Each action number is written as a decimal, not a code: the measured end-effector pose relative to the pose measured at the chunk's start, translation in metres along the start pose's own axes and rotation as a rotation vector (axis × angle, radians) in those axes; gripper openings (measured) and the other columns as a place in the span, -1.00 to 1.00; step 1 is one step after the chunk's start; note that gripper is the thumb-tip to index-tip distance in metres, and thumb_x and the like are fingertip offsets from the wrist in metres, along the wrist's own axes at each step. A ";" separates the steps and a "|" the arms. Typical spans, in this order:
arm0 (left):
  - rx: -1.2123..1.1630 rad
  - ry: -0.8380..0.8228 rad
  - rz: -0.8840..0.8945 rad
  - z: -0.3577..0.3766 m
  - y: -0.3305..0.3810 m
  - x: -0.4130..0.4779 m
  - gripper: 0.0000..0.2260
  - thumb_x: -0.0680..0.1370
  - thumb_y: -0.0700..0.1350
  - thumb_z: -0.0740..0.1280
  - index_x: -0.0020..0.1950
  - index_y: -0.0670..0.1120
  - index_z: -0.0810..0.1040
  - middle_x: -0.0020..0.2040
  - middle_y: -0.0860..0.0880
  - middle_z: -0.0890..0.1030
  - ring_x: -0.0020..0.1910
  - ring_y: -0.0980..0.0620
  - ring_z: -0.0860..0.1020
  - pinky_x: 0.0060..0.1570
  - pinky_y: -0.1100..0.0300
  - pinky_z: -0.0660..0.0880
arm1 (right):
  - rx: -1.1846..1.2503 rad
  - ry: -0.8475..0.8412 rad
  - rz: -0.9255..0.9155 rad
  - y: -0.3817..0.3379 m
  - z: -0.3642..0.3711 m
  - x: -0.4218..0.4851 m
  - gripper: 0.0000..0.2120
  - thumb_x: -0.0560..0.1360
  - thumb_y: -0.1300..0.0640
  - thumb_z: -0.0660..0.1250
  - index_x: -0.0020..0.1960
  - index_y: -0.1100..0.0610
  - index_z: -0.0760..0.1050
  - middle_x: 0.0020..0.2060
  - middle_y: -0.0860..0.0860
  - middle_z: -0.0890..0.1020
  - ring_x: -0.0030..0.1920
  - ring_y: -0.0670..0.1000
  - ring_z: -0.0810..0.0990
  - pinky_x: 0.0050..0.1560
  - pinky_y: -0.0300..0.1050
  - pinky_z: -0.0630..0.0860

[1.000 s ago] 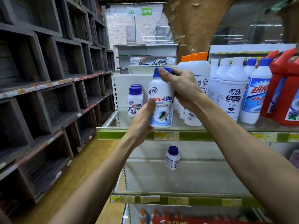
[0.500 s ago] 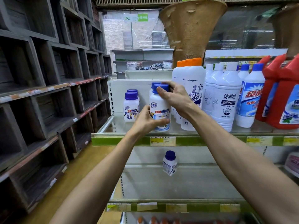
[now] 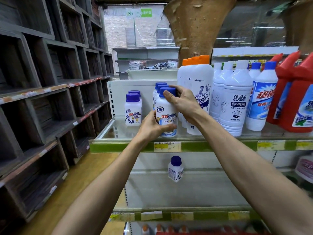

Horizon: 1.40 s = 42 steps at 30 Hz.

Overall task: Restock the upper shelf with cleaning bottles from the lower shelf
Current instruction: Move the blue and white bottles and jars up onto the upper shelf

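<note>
A white cleaning bottle with a blue cap (image 3: 166, 114) stands upright near the front edge of the upper shelf (image 3: 122, 147), in front of two like bottles. My left hand (image 3: 153, 126) wraps its lower body. My right hand (image 3: 183, 103) grips its cap and shoulder from the right. To the left on the same shelf stand two smaller blue-capped bottles (image 3: 133, 110). One small blue-capped bottle (image 3: 175, 168) stands alone on the lower shelf (image 3: 169, 216).
Right of my hands the upper shelf is packed with orange-capped white bottles (image 3: 197, 85), white toilet-cleaner bottles (image 3: 235, 99) and red jugs (image 3: 294, 92). Dark wooden cubby shelving (image 3: 42, 99) lines the left side of the aisle. A wooden floor (image 3: 81, 180) runs between them.
Both hands have brought the bottle down from the air onto the upper shelf and pushed it back against the row of like bottles. The camera has moved closer.
</note>
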<state>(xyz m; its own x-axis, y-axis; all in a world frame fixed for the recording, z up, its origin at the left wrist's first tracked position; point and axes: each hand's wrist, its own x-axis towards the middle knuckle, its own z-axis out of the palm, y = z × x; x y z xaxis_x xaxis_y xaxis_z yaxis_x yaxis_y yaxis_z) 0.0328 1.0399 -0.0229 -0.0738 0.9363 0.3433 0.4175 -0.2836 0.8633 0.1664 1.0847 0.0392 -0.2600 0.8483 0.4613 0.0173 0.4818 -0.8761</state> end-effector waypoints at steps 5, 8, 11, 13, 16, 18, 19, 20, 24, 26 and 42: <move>-0.020 0.160 0.093 -0.009 -0.002 -0.009 -0.43 0.47 0.09 0.49 0.41 -0.02 0.39 0.31 0.02 0.51 0.20 0.12 0.52 0.12 0.29 0.46 | -0.101 0.173 -0.171 0.000 -0.001 -0.019 -0.49 0.57 0.07 0.39 0.45 0.22 0.38 0.37 0.09 0.53 0.32 -0.07 0.50 0.24 -0.34 0.48; -0.218 0.286 0.216 -0.018 -0.006 -0.033 -0.62 0.57 0.04 0.37 0.34 -0.06 0.49 0.20 0.02 0.60 0.17 0.12 0.57 0.16 0.25 0.52 | 0.055 0.257 -0.254 0.004 -0.005 -0.046 -0.65 0.59 0.14 0.36 0.33 0.25 0.51 0.22 0.09 0.63 0.22 -0.08 0.60 0.29 -0.17 0.53; -0.396 0.329 0.316 -0.021 -0.015 -0.061 -0.83 0.61 -0.09 0.31 0.17 -0.10 0.57 0.02 -0.03 0.66 0.03 0.01 0.63 0.09 0.16 0.58 | 0.213 0.270 -0.282 0.021 -0.006 -0.075 -0.74 0.59 0.18 0.33 0.19 0.32 0.56 0.08 0.18 0.69 0.15 0.10 0.67 0.23 0.06 0.58; -0.453 0.339 0.342 -0.019 -0.025 -0.073 -0.84 0.63 -0.10 0.28 0.11 -0.14 0.58 -0.06 -0.06 0.64 -0.04 -0.07 0.63 0.07 0.08 0.57 | 0.294 0.269 -0.272 0.033 -0.003 -0.091 -0.78 0.59 0.18 0.32 0.13 0.32 0.57 0.00 0.18 0.71 0.09 0.19 0.68 0.19 0.14 0.59; -0.473 0.318 0.322 -0.014 -0.036 -0.081 -0.85 0.66 -0.09 0.25 0.05 -0.12 0.59 -0.14 -0.06 0.61 -0.12 -0.11 0.60 0.03 -0.07 0.56 | 0.342 0.236 -0.255 0.044 0.003 -0.105 -0.86 0.59 0.18 0.31 0.03 0.22 0.59 -0.14 0.10 0.73 -0.06 0.17 0.70 0.06 0.08 0.62; -0.499 0.281 0.333 -0.010 -0.041 -0.087 -0.82 0.65 -0.06 0.24 0.03 -0.12 0.59 -0.18 -0.10 0.58 -0.17 -0.13 0.58 -0.04 -0.10 0.56 | 0.348 0.182 -0.248 0.048 0.003 -0.114 -0.87 0.60 0.22 0.28 -0.02 0.21 0.60 -0.22 0.08 0.72 -0.17 0.13 0.69 -0.03 0.02 0.63; -0.504 0.254 0.342 -0.008 -0.045 -0.092 -0.81 0.65 -0.06 0.23 0.01 -0.13 0.59 -0.20 -0.12 0.58 -0.19 -0.15 0.56 -0.07 -0.08 0.56 | 0.342 0.145 -0.245 0.052 0.002 -0.119 -0.86 0.61 0.22 0.27 -0.04 0.20 0.60 -0.25 0.08 0.70 -0.21 0.12 0.68 -0.07 -0.01 0.63; -0.495 0.226 0.346 -0.005 -0.052 -0.097 -0.78 0.65 -0.07 0.22 -0.02 -0.15 0.59 -0.23 -0.14 0.57 -0.21 -0.17 0.56 -0.09 -0.04 0.55 | 0.333 0.102 -0.239 0.057 0.001 -0.126 -0.84 0.61 0.19 0.28 -0.06 0.19 0.62 -0.28 0.10 0.69 -0.24 0.12 0.67 -0.10 -0.04 0.62; -0.440 0.149 0.212 0.009 -0.086 -0.117 -0.66 0.64 0.05 0.25 -0.14 -0.18 0.60 -0.30 -0.19 0.59 -0.28 -0.12 0.57 -0.13 0.10 0.54 | 0.284 -0.016 -0.126 0.087 -0.009 -0.153 -0.77 0.55 0.03 0.37 -0.18 0.15 0.65 -0.35 0.13 0.67 -0.33 0.11 0.64 -0.19 0.01 0.61; -0.421 0.165 0.123 0.017 -0.101 -0.119 -0.68 0.64 0.00 0.26 -0.13 -0.21 0.61 -0.31 -0.17 0.59 -0.30 -0.08 0.58 -0.11 0.11 0.55 | 0.265 -0.022 -0.030 0.104 -0.013 -0.161 -0.74 0.52 0.03 0.36 -0.22 0.19 0.64 -0.38 0.15 0.66 -0.35 0.11 0.64 -0.21 0.02 0.60; -0.400 0.196 -0.141 0.089 -0.179 -0.098 -0.77 0.67 -0.11 0.21 0.06 -0.21 0.60 -0.20 -0.15 0.59 -0.21 -0.13 0.56 -0.12 -0.02 0.55 | -0.280 0.093 0.393 0.280 -0.031 -0.124 -0.46 0.54 -0.05 0.39 0.45 0.08 0.36 0.30 0.08 0.52 0.21 0.09 0.57 0.09 -0.09 0.48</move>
<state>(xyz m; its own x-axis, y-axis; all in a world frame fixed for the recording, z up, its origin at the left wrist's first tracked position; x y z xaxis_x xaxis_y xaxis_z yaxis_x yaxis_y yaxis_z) 0.0464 1.0178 -0.2435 -0.2904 0.9257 0.2424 0.0122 -0.2497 0.9683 0.2337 1.1217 -0.2590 -0.0949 0.9876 0.1252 0.3591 0.1513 -0.9209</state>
